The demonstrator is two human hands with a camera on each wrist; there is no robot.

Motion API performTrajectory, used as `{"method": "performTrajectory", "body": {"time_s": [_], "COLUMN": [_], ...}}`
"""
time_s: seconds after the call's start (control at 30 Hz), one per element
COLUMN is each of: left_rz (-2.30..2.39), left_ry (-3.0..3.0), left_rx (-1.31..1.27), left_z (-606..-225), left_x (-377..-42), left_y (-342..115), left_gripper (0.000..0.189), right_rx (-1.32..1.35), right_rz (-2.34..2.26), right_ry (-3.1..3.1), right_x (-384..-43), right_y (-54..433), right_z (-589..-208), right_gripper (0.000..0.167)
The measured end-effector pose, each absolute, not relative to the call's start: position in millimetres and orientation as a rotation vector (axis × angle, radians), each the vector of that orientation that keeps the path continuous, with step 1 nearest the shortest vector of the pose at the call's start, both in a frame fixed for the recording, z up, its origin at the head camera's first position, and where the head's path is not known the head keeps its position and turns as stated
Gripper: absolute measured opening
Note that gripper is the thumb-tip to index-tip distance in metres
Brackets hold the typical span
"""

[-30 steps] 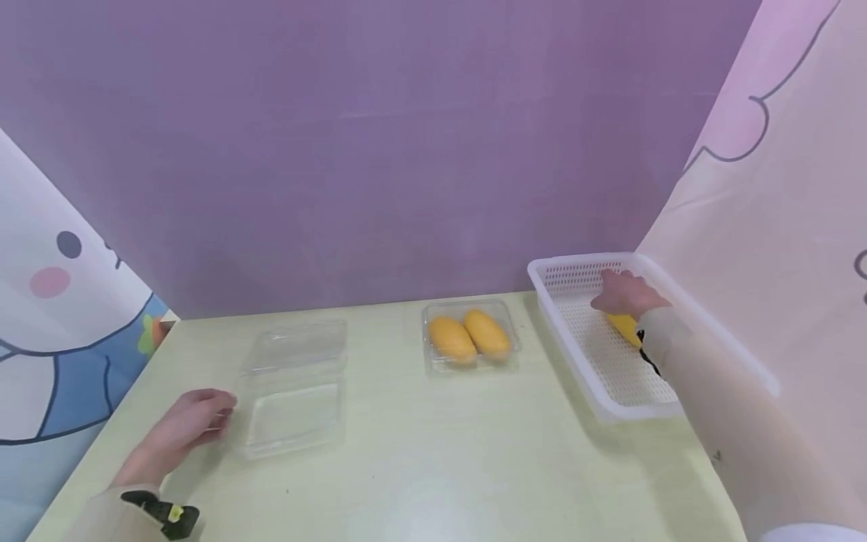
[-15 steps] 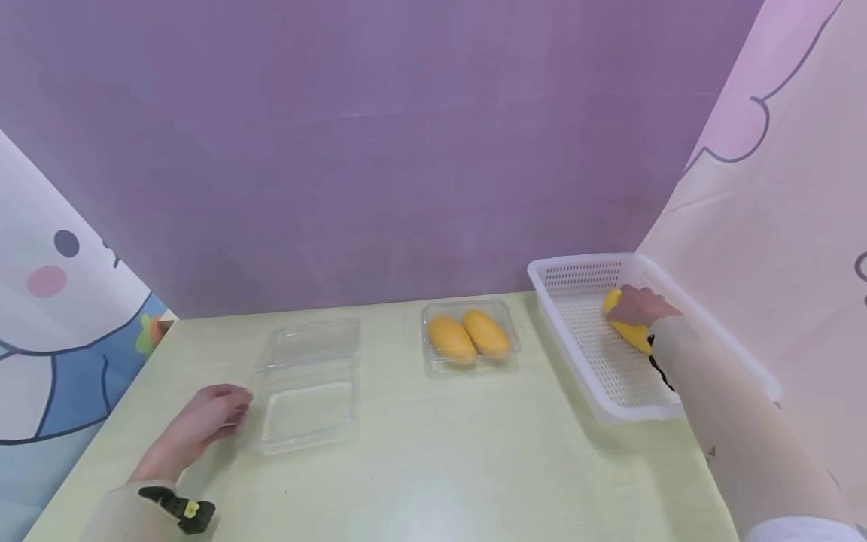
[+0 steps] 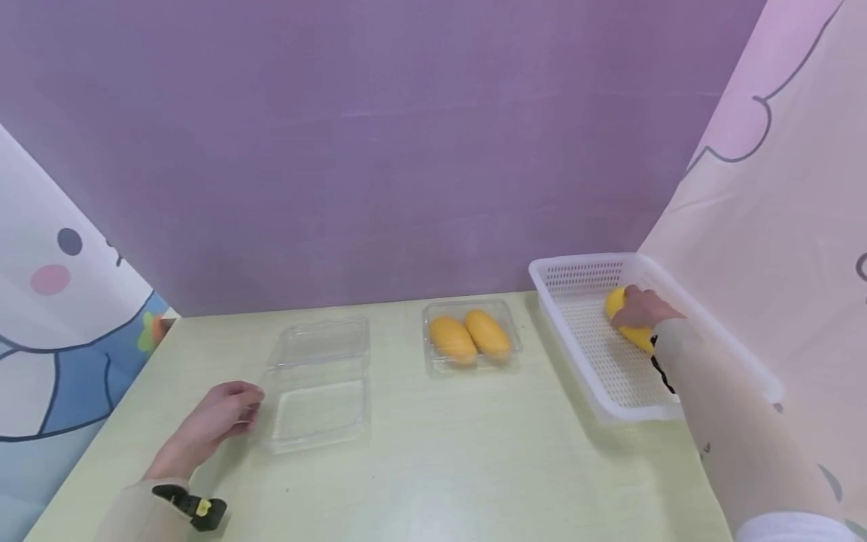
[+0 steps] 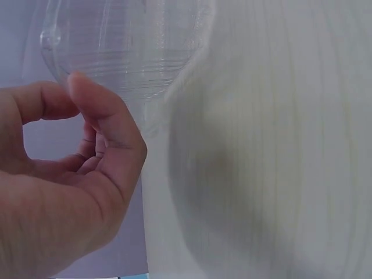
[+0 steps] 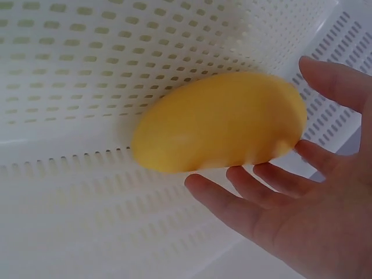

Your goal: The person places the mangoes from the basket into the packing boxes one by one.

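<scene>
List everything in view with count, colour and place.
Open box: 1, clear, table left
Filled box: 1, clear, table centre, back
Fruits: 2, orange-yellow, in filled box
Basket: 1, white, table right
Single fruit: 1, yellow, in basket
Table: 1, pale yellow, foreground
Backdrop: 1, purple, behind table
Printed sheets: 2, multicoloured, left and right sides
Wrist straps: 2, mostly black, one per wrist
Left hand: 1, at open box's edge
Right hand: 1, at single fruit

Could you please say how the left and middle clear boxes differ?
The left box lies opened out; the middle box shows no lid folded back. The left box is empty; the middle box holds two yellow fruits. The left hand pinches the left box's edge; no hand touches the middle box. Both are clear and on the table.
</scene>
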State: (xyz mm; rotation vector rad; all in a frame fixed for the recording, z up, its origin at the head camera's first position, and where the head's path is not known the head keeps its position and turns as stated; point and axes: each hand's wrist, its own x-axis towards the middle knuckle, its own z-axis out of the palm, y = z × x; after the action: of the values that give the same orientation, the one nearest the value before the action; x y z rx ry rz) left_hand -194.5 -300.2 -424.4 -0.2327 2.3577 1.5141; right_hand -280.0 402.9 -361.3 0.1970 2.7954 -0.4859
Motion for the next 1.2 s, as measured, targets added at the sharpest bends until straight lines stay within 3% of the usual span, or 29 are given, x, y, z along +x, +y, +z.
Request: {"method": "performTrajectory", "body": {"time_s": [0.33,0.63,1.2], "left_rz": [1.526,1.518,1.574], "left_ry": [2.362,2.390,2.421], "left_rx": [-0.216,-0.233,-0.214], "left_z": [-426,-426,-427], "left_x": [-195,-195,-191], "left_y": [-294,-288,-273], "left_gripper": [0.036,0.036,0.033], "right_rx": [0.246,0.207,0.157], "right_rz": [-0.586,-0.588,-0.782], "right_ry": [2.712,2.739,2.618], "right_x": [-278,-285,-287], "right_y": [406,395,381], "right_z": [-367,-377,-359], "right_gripper": [0.103,0.099,0.079]}}
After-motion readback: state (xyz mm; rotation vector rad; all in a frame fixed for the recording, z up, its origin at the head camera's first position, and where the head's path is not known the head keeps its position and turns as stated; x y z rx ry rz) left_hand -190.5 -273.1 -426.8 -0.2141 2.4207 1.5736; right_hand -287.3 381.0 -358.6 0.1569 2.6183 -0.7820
